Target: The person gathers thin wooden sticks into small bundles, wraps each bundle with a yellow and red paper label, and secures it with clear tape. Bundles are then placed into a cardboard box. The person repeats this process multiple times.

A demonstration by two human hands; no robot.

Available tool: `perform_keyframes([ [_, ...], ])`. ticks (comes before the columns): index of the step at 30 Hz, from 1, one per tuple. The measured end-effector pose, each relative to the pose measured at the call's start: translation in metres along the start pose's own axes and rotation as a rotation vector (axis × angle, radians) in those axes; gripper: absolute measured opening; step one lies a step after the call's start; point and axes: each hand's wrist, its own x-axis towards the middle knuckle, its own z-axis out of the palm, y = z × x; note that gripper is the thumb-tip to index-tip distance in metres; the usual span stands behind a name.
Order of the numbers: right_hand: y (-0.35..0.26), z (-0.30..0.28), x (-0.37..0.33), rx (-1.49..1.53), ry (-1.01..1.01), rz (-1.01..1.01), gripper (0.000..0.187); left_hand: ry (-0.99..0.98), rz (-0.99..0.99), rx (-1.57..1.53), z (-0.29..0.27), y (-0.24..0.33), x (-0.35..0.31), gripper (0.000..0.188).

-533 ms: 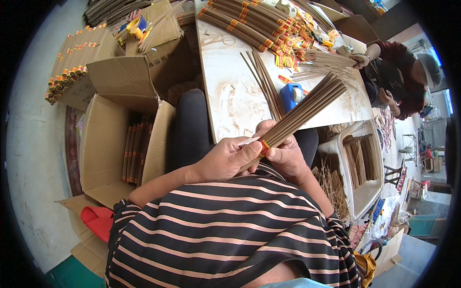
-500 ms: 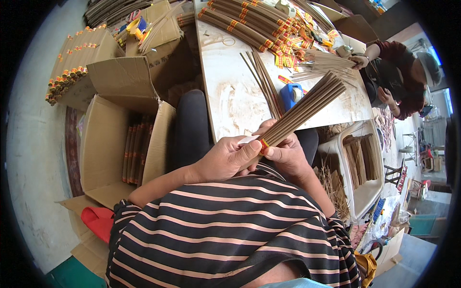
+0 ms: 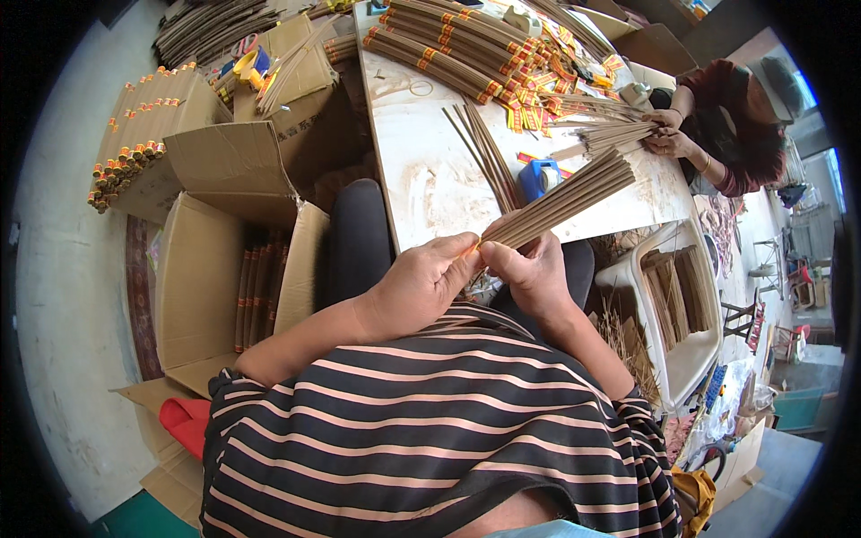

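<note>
Over my lap, both hands hold a bundle of brown incense sticks [image 3: 567, 203], which slants up to the right over the table's near edge. My left hand [image 3: 417, 285] pinches the bundle's lower end, where a sliver of red-and-yellow paper band [image 3: 473, 250] shows between the fingers. Wrapped round the sticks just above is my right hand [image 3: 535, 276], its thumb pressed near the band. The fingers hide most of the band and the bundle's lower end. Just beyond the bundle stand a blue tape dispenser [image 3: 540, 177] and some loose incense sticks [image 3: 484, 154] lying on the table.
Banded bundles [image 3: 439, 63] and loose labels [image 3: 529, 117] cover the table's [image 3: 421, 170] far side. A co-worker's hands [image 3: 668, 134] hold sticks at the right. An open carton [image 3: 202, 269] with bundles stands at my left; a white tub [image 3: 668, 359] with sticks is at my right.
My hands have turned the bundle lower toward the right, and the left fingers now cover most of the band. A white strip by my left thumb no longer shows. The co-worker's hands have come together.
</note>
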Motion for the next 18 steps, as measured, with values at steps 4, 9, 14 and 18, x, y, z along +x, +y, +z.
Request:
perform_keyframes([
  [4,0.001,0.002,0.000,0.012,0.034,-0.038,0.014,0.102,0.185,0.283,0.002,-0.001,0.004,0.029],
  [9,0.001,-0.001,-0.001,0.040,0.028,-0.051,0.014,0.104,0.327,0.477,0.004,-0.004,0.008,0.035],
  [14,0.001,0.000,-0.001,0.048,0.052,-0.029,0.015,0.096,0.430,0.640,0.004,-0.006,0.009,0.042],
  [18,0.004,-0.002,-0.003,0.050,0.049,0.017,0.018,0.094,0.494,0.737,0.004,-0.010,0.010,0.045],
])
